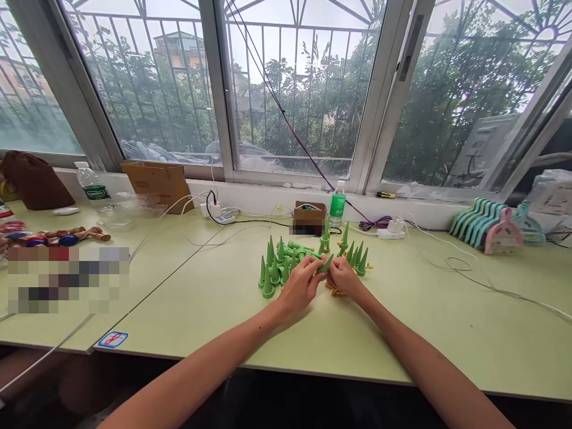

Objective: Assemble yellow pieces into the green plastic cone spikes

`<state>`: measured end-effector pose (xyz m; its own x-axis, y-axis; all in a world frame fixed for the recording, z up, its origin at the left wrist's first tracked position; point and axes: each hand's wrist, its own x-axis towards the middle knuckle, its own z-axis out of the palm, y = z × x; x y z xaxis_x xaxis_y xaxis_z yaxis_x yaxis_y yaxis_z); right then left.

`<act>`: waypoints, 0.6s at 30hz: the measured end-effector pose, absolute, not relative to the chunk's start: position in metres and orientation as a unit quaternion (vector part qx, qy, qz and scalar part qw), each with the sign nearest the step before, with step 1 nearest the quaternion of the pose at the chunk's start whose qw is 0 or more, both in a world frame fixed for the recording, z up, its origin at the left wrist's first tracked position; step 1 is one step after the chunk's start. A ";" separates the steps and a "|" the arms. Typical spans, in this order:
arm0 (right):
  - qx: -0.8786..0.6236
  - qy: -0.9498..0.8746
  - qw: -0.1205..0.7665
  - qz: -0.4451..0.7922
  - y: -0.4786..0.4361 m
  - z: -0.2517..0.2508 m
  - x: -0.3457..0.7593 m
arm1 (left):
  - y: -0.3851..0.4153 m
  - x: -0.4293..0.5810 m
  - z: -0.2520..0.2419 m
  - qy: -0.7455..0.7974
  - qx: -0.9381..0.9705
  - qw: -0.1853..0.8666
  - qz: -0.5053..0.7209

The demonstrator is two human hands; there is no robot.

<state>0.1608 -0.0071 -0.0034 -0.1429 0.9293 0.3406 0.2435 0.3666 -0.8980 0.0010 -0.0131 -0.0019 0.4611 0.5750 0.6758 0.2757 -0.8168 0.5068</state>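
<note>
Tabletop [424, 322]: smooth pale-green laminate under barred windows.
Cone [326, 263]: pointed green plastic, mid-tabletop, held between both hands.
Left hand [300, 287]: fingers closed on its base.
Right hand [345, 279]: pinching its tip.
Spikes [271, 275]: upright green cluster just behind.

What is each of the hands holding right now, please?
Left hand: closed, pinching one end of a green cone.
Right hand: closed, pinching the other end of the same green cone.

The cones [272, 271] stand on the table [214, 316], with a box [309, 215] and a bottle [338, 205] just behind them.
</note>
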 end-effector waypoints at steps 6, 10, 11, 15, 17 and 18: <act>-0.430 -0.648 0.512 0.365 -0.005 -0.005 0.159 | -0.015 0.005 0.000 0.295 0.816 0.176 0.465; -0.423 -0.643 0.533 0.352 -0.004 -0.003 0.159 | -0.018 0.009 0.006 0.312 0.789 0.214 0.484; -0.424 -0.638 0.541 0.347 -0.004 -0.003 0.159 | -0.019 0.009 0.008 0.314 0.782 0.220 0.492; -0.422 -0.627 0.564 0.332 -0.005 -0.001 0.162 | -0.022 0.010 0.013 0.342 0.738 0.265 0.518; -0.423 -0.627 0.569 0.323 -0.006 0.000 0.164 | -0.022 0.010 0.015 0.357 0.714 0.312 0.515; -0.423 -0.628 0.570 0.318 -0.007 0.001 0.164 | -0.021 0.009 0.015 0.359 0.706 0.340 0.507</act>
